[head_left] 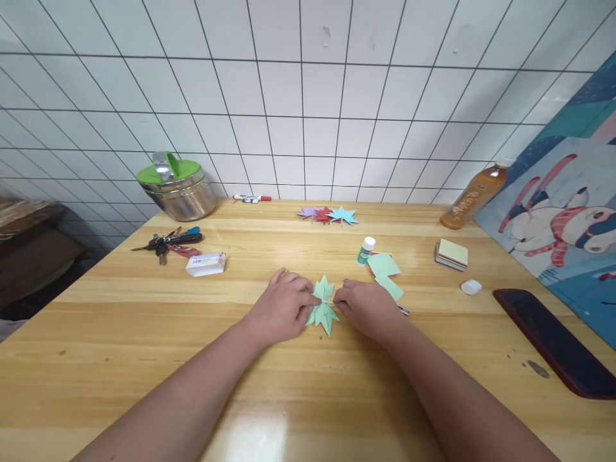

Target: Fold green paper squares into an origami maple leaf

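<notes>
A light green folded-paper maple leaf [324, 314] lies on the wooden table [269, 410] in front of me. My left hand [283, 305] holds its left side, thumb on top near the centre and fingers curled. From the right, my right hand [368, 307] pinches at a thin strip like a stem at the leaf's middle; the fingertips partly hide it. Just behind my right hand are light green paper pieces [385, 264] and an upright glue stick [366, 251] with a white cap. The end of a small metallic thing [403, 310] sticks out beside that hand.
Purple, red and blue paper leaves [342, 215] lie near the tiled wall. A green-lidded metal pot [178, 187], marker [252, 199], keys [168, 242] and small white box [206, 264] are left. Right are a bottle [474, 196], paper stack [451, 254], eraser [471, 287] and phone [553, 340].
</notes>
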`<move>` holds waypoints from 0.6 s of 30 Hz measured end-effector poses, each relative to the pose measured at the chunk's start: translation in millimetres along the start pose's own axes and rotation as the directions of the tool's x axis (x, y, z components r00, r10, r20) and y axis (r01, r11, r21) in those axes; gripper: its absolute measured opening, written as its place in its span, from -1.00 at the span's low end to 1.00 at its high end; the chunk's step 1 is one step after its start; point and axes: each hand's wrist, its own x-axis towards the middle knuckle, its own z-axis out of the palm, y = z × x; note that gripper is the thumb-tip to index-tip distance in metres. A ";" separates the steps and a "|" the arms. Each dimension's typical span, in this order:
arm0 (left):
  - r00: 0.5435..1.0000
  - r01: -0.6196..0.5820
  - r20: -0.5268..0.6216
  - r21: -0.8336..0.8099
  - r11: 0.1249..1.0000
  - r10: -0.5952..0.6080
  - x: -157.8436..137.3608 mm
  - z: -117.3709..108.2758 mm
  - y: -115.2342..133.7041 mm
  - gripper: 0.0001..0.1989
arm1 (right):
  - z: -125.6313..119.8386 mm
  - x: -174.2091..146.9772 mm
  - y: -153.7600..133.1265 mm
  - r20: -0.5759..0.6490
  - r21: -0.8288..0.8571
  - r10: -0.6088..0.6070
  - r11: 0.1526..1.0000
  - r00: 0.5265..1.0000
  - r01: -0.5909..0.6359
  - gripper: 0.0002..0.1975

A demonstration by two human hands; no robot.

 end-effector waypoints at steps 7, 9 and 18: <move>1.000 -0.001 -0.028 -0.085 0.996 -0.001 0.3 -1.6 1.6 -0.83 | -21.5 -7.4 14.3 -0.201 0.252 0.200 0.957 0.959 -0.146 -0.77; 0.999 -0.004 -0.051 -0.092 0.996 -0.001 0.6 -2.6 1.8 -0.84 | -33.2 -11.5 21.8 -0.277 0.287 0.320 0.927 0.906 -0.240 -0.79; 0.940 0.329 -0.107 0.034 0.944 -0.324 -6.8 -1.7 20.1 -0.48 | -58.8 -30.2 88.2 -0.146 0.213 0.710 0.703 0.689 -0.679 -0.72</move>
